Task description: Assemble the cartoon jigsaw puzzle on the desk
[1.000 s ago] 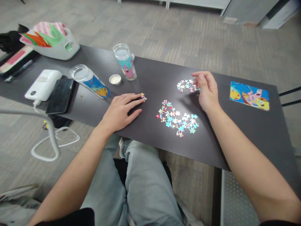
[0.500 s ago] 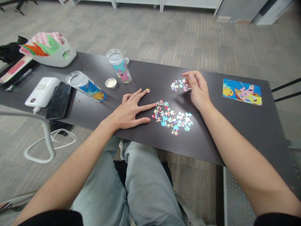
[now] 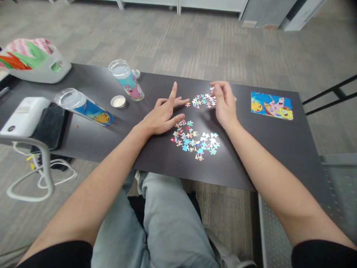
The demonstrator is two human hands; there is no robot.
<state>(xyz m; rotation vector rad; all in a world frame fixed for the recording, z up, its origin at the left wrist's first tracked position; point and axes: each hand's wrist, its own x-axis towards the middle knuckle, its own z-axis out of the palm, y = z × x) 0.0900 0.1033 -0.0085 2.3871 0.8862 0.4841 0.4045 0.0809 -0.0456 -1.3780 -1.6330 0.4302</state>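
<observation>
Puzzle pieces lie in two groups on a dark tabletop (image 3: pixel 251 156), seen from above by a seated person. The near pile of loose pieces (image 3: pixel 195 140) spreads with its long axis running left to right, tilted slightly downward to the right. The far cluster of pieces (image 3: pixel 202 100) forms a short curved band, also running left to right.

The left hand (image 3: pixel 164 115) rests palm down and wide open on the tabletop, fingers fanned, its index finger pointing away from the person. It holds nothing; its outstretched fingers reach toward the left end of the far cluster, and its thumb lies just beside the near pile.

The right hand (image 3: pixel 224 104) sits curled at the right end of the far cluster, fingers bent toward the thumb. Whether it pinches a piece cannot be made out.

To the right lies a finished cartoon picture (image 3: pixel 272 105). To the left stand an upright clear tube (image 3: pixel 126 80), a tube lying on its side (image 3: pixel 83 108) and a small round lid (image 3: pixel 118 101).
</observation>
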